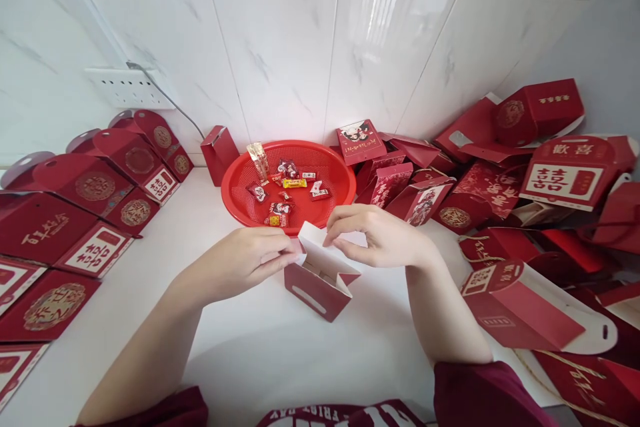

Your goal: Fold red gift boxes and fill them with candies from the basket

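A small red box (320,287) with a white inside stands on the white table, its top open and flaps raised. My left hand (255,257) pinches the flap at the box's left end, thumb and fingers pressed together. Over the box's right side is my right hand (367,233), fingers curled and apart beside the raised white back flap; whether the fingertips touch that flap is hard to tell. Just behind the box, a red plastic basket (233,190) holds several wrapped candies (295,183).
Closed red boxes (95,187) stand in rows at the left. A heap of red boxes and bags (485,190) covers the right side. One upright red box (220,155) is left of the basket, near a cable and wall socket (131,88). A tiled wall rises behind.
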The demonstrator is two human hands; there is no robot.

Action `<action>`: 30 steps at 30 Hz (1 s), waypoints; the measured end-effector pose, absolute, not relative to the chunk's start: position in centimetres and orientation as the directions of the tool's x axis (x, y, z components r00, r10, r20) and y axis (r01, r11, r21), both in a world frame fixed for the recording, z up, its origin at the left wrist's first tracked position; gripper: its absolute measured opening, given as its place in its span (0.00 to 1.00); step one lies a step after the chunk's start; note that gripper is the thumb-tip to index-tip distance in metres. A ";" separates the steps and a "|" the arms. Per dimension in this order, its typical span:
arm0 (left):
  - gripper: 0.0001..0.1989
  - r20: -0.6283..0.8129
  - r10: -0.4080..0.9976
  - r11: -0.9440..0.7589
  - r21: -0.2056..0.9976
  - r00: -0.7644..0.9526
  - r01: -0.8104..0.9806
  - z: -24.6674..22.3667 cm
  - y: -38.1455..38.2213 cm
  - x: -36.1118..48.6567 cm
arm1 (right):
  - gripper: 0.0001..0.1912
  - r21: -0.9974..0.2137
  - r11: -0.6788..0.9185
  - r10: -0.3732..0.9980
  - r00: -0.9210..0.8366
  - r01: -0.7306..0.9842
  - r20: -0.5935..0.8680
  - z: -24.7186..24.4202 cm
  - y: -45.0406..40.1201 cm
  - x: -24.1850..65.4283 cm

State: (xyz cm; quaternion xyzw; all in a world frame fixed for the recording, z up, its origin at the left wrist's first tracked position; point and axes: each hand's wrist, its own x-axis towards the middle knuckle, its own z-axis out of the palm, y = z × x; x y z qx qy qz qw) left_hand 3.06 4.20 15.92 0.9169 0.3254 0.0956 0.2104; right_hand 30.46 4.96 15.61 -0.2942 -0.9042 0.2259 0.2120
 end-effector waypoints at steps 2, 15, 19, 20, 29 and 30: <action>0.13 0.015 0.649 -0.672 0.481 0.761 0.564 16.1 4.0 3.2 | 0.09 -0.471 0.686 0.696 -0.689 0.554 0.203 15.8 4.4 30.5; 0.12 -0.013 0.612 -0.680 0.502 0.791 0.534 17.6 3.0 2.4 | 0.16 -0.083 0.683 0.730 -0.679 0.725 0.076 14.9 2.5 27.5; 0.13 0.112 0.714 -0.658 0.443 0.691 0.608 17.7 4.6 1.6 | 0.14 -0.149 0.648 0.761 -0.640 0.747 0.104 15.0 3.0 27.0; 0.13 0.147 0.741 -0.644 0.428 0.655 0.634 17.6 5.7 1.3 | 0.15 -0.168 0.648 0.761 -0.641 0.742 0.104 15.0 3.0 26.9; 0.26 0.234 0.921 -0.385 0.430 0.311 0.816 14.6 24.0 -0.6 | 0.18 -0.272 0.637 0.757 -0.652 0.721 0.046 15.0 2.9 26.9; 0.25 0.203 0.925 -0.380 0.445 0.322 0.811 14.3 25.3 -0.7 | 0.17 -0.270 0.634 0.760 -0.649 0.725 0.041 15.0 2.9 27.0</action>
